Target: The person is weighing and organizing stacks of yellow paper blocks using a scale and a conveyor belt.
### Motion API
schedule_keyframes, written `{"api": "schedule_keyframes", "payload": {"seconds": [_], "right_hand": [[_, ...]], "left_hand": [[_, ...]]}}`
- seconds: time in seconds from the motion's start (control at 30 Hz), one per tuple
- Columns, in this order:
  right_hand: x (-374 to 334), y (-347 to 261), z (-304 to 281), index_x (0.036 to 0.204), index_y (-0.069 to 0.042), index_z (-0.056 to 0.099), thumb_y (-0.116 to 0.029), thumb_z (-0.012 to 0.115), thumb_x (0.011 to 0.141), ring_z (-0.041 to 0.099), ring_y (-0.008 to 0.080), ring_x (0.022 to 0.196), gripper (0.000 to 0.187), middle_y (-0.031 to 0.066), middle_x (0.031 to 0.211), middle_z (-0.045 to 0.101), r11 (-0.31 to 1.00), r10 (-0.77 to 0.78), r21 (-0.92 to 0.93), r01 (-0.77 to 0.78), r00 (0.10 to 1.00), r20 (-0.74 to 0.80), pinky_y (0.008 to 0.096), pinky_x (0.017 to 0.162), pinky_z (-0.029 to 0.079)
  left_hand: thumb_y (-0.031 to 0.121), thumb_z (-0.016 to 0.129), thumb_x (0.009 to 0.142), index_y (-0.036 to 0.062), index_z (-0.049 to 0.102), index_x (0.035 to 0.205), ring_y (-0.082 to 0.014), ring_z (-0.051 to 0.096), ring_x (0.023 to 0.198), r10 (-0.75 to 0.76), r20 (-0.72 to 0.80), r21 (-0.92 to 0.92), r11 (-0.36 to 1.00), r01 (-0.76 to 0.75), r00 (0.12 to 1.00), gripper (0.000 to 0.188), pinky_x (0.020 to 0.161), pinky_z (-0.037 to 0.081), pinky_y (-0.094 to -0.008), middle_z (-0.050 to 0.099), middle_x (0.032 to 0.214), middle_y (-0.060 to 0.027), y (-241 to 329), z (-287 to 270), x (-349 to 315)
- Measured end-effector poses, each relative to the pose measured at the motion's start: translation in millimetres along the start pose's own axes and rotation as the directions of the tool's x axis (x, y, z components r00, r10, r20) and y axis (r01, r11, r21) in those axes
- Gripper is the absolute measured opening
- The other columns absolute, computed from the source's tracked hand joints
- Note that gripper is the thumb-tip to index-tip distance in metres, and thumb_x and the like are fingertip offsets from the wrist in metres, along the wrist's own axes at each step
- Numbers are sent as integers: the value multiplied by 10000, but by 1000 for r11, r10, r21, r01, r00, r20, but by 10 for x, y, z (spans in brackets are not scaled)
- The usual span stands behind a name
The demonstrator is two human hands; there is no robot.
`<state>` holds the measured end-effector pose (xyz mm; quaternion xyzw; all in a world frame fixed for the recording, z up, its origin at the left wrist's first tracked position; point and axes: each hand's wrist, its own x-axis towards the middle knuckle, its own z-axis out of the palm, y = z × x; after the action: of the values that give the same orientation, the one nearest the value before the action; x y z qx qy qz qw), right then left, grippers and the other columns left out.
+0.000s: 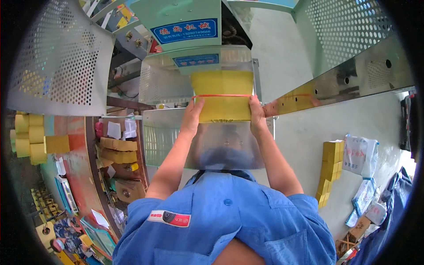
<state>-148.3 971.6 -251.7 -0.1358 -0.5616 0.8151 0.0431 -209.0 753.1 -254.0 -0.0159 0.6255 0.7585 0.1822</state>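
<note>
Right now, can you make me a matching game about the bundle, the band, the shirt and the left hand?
Column one:
1. held bundle
2. band across it
3. shirt
4. left hand

Column two:
a. at the bundle's left side
b. blue
c. yellow
d. red

Right pairs: 1-c, 2-d, 3-b, 4-a.

Bright light; reflections on metal plate (226, 142); edges bowed; corners black.
</note>
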Motion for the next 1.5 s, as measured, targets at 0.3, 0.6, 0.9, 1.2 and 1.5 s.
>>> {"api": "schedule_keyframes", "payload": {"seconds": [0.3, 0.6, 0.9, 1.2, 1.5], "right_hand": [[-357, -20, -1, 1503, -40, 312, -273, 442, 1026, 496, 171, 1221, 546, 86, 1357, 516, 992, 116, -71, -107, 984, 139, 284, 1032, 377], [-1317, 332, 28, 1148, 2, 671, -221, 488, 997, 652, 181, 925, 325, 85, 984, 702, 898, 115, -406, -172, 980, -160, 294, 847, 498], [-1132, 399, 58, 978, -5, 700, -221, 577, 939, 622, 106, 793, 251, 40, 889, 692, 985, 92, -93, -148, 892, -442, 270, 710, 499], [-1663, 1011, 178, 1122, -65, 648, -286, 477, 978, 628, 299, 1015, 314, 137, 1105, 667, 873, 32, -387, -295, 829, -559, 376, 903, 479], [-3865, 963, -881, 1056, -7, 689, -221, 606, 937, 630, 117, 864, 259, 45, 973, 689, 854, 302, 456, 251, 476, -826, 288, 734, 510]], "left_hand": [[310, 562, 971, -20, 490, 1329, -182, 539, 1153, -89, -52, 248, 964, 99, 995, 492, 1014, 386, -305, 592, 1241, -107, 379, -209, -638], [305, 517, 994, -57, 512, 1302, -176, 582, 1071, -150, -29, 586, 798, 139, 988, 475, 943, 445, -307, 644, 1174, -146, 234, -824, -1355], [418, 428, 1023, -5, 592, 1190, -220, 634, 1007, -315, -131, -55, 949, 310, 940, 483, 855, 507, -357, 655, 1095, -132, -198, -1521, -757], [326, 452, 1001, 27, 536, 1249, -239, 649, 962, -45, 418, 462, 871, -169, 907, 398, 785, 557, -359, 627, 1119, -115, 196, -352, -1554], [414, 497, 981, 89, 528, 1198, -175, 580, 1006, -481, 422, 362, 866, 344, 768, 392, 841, 492, -350, 579, 1099, -58, -670, 1256, -1894]]}}
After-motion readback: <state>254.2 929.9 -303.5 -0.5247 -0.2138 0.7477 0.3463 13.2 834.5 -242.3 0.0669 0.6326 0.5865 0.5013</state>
